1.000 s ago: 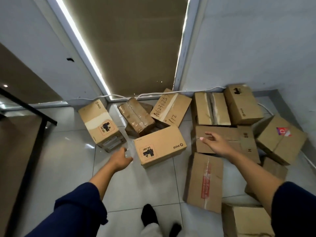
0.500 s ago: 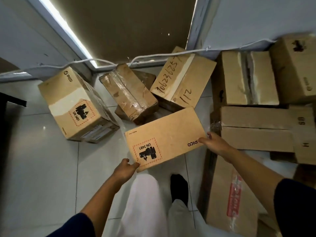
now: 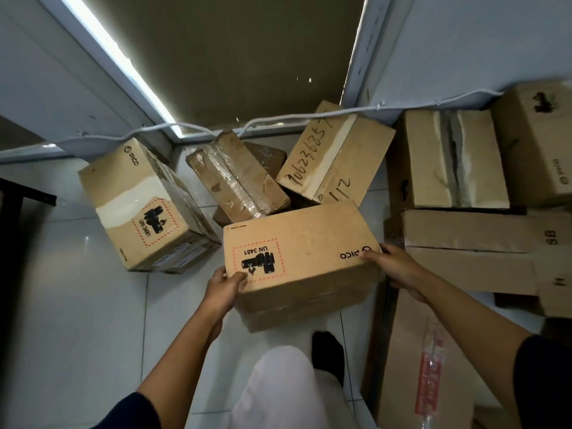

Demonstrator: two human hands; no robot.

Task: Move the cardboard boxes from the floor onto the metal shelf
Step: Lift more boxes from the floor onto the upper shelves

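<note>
Left hand: my left hand (image 3: 224, 287) grips the near left corner of the box (image 3: 301, 252), thumb lying on top, fingers curled under the side.
Right hand: my right hand (image 3: 394, 267) clasps the right end, fingertips on the top edge.
Arms: both reach forward and down, forearms bare, dark sleeves at the elbows.

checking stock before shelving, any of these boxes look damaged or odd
Yes. The box by the right wall has a torn, ragged top seam. The plastic-wrapped box in the middle lies tilted on another. The box in both hands looks intact.
</note>
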